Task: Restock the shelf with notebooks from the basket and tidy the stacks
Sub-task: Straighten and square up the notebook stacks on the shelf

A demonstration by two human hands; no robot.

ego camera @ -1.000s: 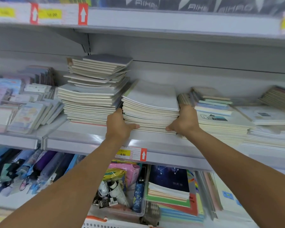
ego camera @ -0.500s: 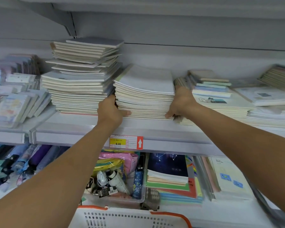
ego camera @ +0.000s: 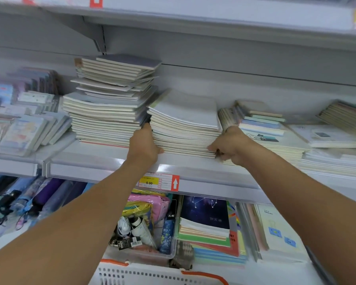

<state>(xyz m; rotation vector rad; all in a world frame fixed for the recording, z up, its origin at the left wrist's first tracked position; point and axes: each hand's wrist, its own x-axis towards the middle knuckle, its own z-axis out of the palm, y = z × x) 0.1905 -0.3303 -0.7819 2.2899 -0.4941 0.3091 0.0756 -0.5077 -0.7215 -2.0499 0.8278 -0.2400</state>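
A stack of pale notebooks [ego camera: 185, 128] sits at the front of the middle shelf [ego camera: 103, 163], caught between my two hands. My left hand [ego camera: 144, 145] is at the stack's left edge, thumb laid along the bottom notebooks, the other fingers tucked out of sight behind the pile, so that grip reads as grasping the stack. My right hand [ego camera: 230, 145] holds the right front corner low down, fingers curled around the lowest notebooks, grasping the same stack. The top cover is plain and grey-white and slopes slightly toward me.

Just beside it on the left, touching or nearly so, a taller stack of notebooks [ego camera: 109, 103] rises in uneven layers, its upper notebooks skewed. To the right, behind my right hand, lie lower piles of mixed notebooks [ego camera: 261, 124]. A yellow price tag [ego camera: 149, 181] with a red arrow label is fixed to the shelf rail below my left wrist. On the shelf beneath are a dark star-patterned notebook [ego camera: 206, 210] and folded umbrellas [ego camera: 29, 200]. A white basket with orange trim [ego camera: 152, 274] shows at the bottom edge.
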